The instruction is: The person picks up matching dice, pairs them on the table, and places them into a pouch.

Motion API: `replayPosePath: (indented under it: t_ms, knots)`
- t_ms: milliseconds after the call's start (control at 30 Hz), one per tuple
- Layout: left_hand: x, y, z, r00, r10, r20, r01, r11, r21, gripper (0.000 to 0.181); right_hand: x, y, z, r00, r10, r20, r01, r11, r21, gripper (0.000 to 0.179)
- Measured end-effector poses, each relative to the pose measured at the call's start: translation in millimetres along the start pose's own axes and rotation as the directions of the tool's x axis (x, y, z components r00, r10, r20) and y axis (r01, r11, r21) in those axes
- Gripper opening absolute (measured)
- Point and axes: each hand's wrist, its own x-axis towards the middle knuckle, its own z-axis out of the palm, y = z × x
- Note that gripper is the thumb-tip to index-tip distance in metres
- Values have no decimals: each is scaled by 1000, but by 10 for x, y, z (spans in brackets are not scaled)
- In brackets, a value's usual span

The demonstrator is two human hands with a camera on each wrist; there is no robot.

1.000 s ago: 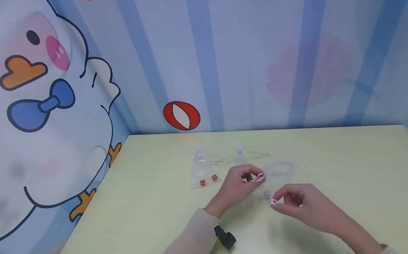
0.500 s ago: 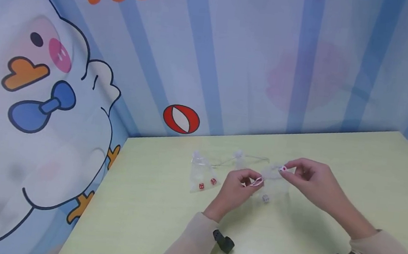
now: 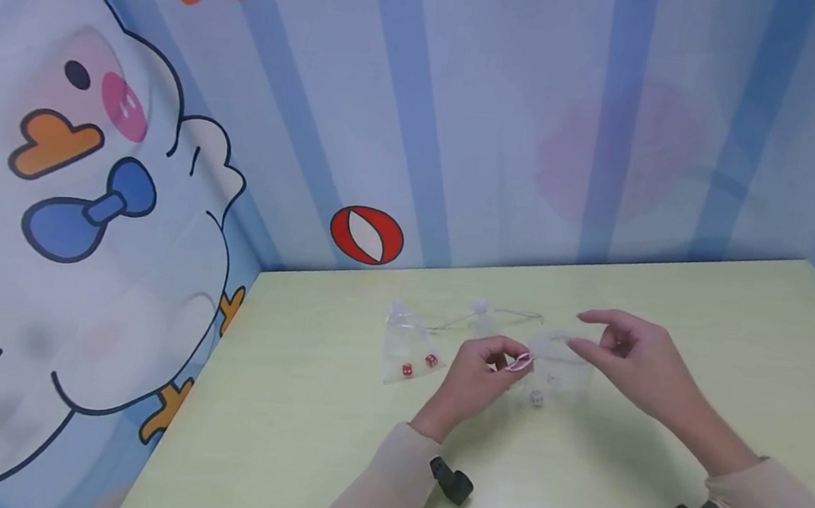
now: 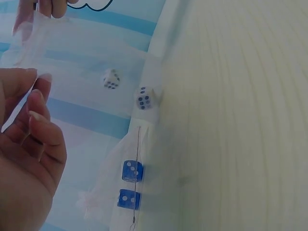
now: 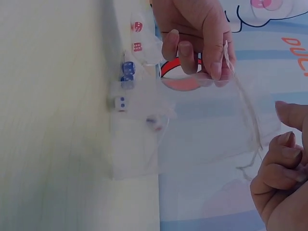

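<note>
My left hand [image 3: 479,380] pinches the edge of a sheer white drawstring bag [image 5: 207,134], which hangs with its mouth up and its cord along the rim. Inside are two white dice; one white die [image 5: 120,103] lies low in the bag. The other, a blurred white die [image 5: 154,123], is higher up within the mesh. My right hand [image 3: 633,359] is beside the bag's mouth, thumb and forefinger apart, holding nothing. Its other fingers curl loosely in the right wrist view.
Left of my hands lies a sheer bag [image 3: 398,337] with two red dice [image 3: 407,369]. Another mesh bag [image 4: 103,185] holds blue dice [image 4: 132,171]; in the head view my left hand hides them. A printed duck backdrop [image 3: 104,337] borders the pale table [image 3: 280,441].
My right hand has carried a white die up to the bag's mouth and let it go; it is now inside the bag. My left hand has kept its grip on the bag.
</note>
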Motion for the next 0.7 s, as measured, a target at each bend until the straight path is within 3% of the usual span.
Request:
replayPosePath:
  t_ms: [100,233,367,500,700]
  knots:
    - [12,15,12,1000,-9,0,9,1000,-2,13,-23,77,-35,1000,18,3,-18,1000,18,46]
    - [10,27,21,999,-33,1,33,999,-14,12,-70,192,-78,995,56,83,-57,998,9,50]
    - [6,19,13,998,-62,10,62,998,-12,12,-101,298,-70,988,49,145,-46,999,-19,38]
    - [-2,-5,-29,998,-62,13,62,998,-18,18,-95,329,-26,993,11,113,-7,999,-35,22]
    - [4,20,-86,999,-39,-27,39,999,5,19,-86,336,-17,997,8,76,-4,999,-52,22]
